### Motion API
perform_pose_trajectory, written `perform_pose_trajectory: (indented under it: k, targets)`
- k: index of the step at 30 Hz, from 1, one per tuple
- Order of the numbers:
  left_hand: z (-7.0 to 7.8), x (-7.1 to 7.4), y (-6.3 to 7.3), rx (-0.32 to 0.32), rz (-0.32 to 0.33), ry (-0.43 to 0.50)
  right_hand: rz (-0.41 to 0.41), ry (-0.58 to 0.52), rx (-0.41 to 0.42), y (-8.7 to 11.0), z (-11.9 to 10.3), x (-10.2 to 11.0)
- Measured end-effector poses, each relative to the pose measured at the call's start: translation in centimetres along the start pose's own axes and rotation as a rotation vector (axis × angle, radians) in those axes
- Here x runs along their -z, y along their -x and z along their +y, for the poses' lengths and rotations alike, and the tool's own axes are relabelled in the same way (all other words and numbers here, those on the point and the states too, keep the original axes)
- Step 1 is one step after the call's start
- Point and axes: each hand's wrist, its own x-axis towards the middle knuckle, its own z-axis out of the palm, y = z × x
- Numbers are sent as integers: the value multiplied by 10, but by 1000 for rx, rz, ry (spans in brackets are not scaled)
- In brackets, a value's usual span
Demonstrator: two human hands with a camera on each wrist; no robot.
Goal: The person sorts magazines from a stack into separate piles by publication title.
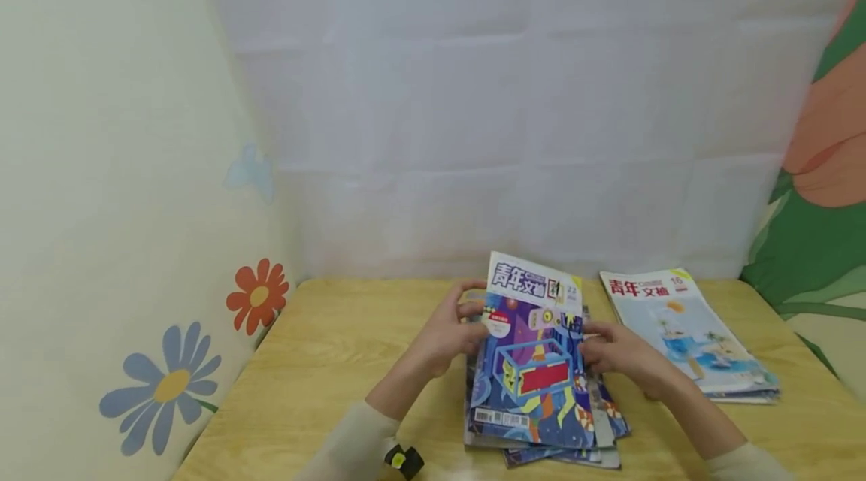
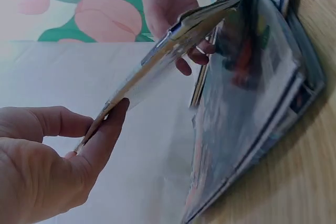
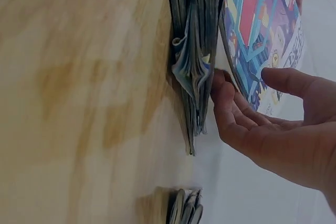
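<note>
A purple and blue magazine [image 1: 534, 361] with a white title band is raised and tilted above an uneven pile of magazines [image 1: 517, 457]. My left hand [image 1: 443, 334] pinches its left edge between thumb and fingers, as the left wrist view shows. On the opposite edge, my right hand [image 1: 619, 353] has its thumb on the cover and its fingers curled underneath. In the right wrist view, the pile's page edges [image 3: 197, 72] look fanned and partly curled. The covers lower in the pile are mostly hidden.
A second stack of magazines [image 1: 700, 338] lies to the right on the wooden table [image 1: 338, 361], a blue beach scene on its top cover. White sheeting [image 1: 514, 128] hangs behind the table. Painted flowers [image 1: 172, 385] decorate the left wall.
</note>
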Motion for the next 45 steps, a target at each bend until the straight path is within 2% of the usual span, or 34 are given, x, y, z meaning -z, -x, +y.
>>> perform_pose_trajectory:
  k: [3,8,11,14,17,21,26,30,34,37,41,45]
  targets:
    - [2,-3,-5,-1,-15,26,-5,-11,28,4,4,5]
    - [7,-8,-18,19,-32,63,62,-60,71,10,7,15]
    - [8,-13,-27,24,-30,74,103,-111,83,13,9,26]
    - [6,-21,-37,9,-35,115,118,-210,97,18,14,37]
    - [2,-30,-50,-1,-41,192,74,-350,108,23,18,48]
    - [-6,-46,-71,18,-16,258,-39,-518,106,29,27,63]
    - [-22,-74,-96,64,27,297,-153,-662,125,37,43,88]
    - [-36,-99,-114,87,43,288,-182,-735,130,46,58,112]
    - [-47,-122,-130,97,46,297,-121,-690,96,50,66,135]
    - [-54,-139,-142,113,74,285,-74,-614,77,50,67,150]
    - [-62,-160,-154,127,110,197,-27,-504,63,50,66,168]
    - [-69,-179,-161,125,124,88,38,-390,18,49,69,180]
